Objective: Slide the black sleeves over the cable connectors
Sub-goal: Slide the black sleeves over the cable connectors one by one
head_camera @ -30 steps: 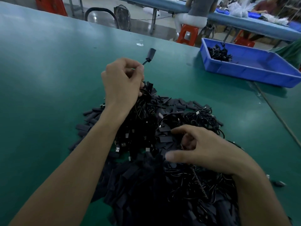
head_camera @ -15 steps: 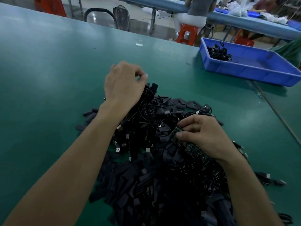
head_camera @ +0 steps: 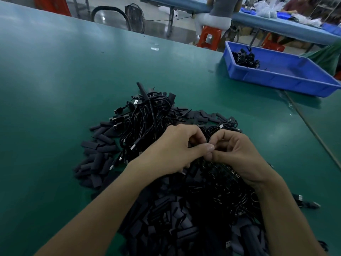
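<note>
A heap of short black sleeves [head_camera: 97,163] and tangled black cables [head_camera: 147,115] with USB plugs lies on the green table [head_camera: 55,80]. Over the heap's middle my left hand [head_camera: 175,146] and my right hand [head_camera: 238,154] meet, fingers curled and thumb tips touching. My right hand grips a small dark green circuit board [head_camera: 219,168] that sticks out below its thumb. My left hand pinches at the board's far end. Fingers hide the exact spot, and any sleeve there.
A blue tray [head_camera: 276,84] at the back right holds a small clump of black cables [head_camera: 245,59]. Loose plugs [head_camera: 299,197] lie right of the heap. Beyond the table's far edge a person sits on a red stool [head_camera: 209,36] near a floor fan [head_camera: 134,15].
My left hand let go of the cable bundle at the heap's back and came down right to meet my right hand. The right hand lifted the circuit board out of the heap.
</note>
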A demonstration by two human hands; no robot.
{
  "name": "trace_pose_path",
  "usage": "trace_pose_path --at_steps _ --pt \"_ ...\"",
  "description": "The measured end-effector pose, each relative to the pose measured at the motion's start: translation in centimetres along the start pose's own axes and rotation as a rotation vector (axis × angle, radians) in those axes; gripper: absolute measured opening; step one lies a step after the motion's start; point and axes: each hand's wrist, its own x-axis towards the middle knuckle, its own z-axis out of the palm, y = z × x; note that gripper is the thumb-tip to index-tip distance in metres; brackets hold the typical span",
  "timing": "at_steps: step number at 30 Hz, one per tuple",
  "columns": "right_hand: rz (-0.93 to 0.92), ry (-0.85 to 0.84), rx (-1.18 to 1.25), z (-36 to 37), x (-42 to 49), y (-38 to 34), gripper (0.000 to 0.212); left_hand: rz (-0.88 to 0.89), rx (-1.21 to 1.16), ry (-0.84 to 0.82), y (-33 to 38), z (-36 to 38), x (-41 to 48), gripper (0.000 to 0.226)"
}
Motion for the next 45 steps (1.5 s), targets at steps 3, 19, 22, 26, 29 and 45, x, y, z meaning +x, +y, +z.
trace_pose_path --at_steps 3,19,22,26,29,45 --pt "-0.008 0.003 0.005 -0.1 0.1 0.1 0.023 -0.050 -0.099 -0.024 -0.4 0.2 0.0 0.016" --pt "0.010 -0.021 0.034 0.1 0.4 0.2 0.025 -0.066 -0.332 -0.050 -1.6 0.6 0.4 0.017" --pt "-0.005 -0.033 0.071 0.2 0.4 0.2 0.023 -0.081 -0.360 -0.077 -1.8 0.4 0.3 0.016" --pt "-0.005 -0.039 0.072 0.3 0.2 0.3 0.026 -0.106 -0.444 -0.136 -1.7 0.2 0.3 0.021" --pt "-0.018 -0.051 0.092 0.0 0.1 0.4 0.027 -0.081 -0.557 -0.163 -1.3 0.5 0.0 0.030" --pt "0.452 -0.071 -1.259 1.6 1.2 -2.3 0.028 -0.006 -0.568 0.237 -0.7 -6.1 -1.2 0.032"
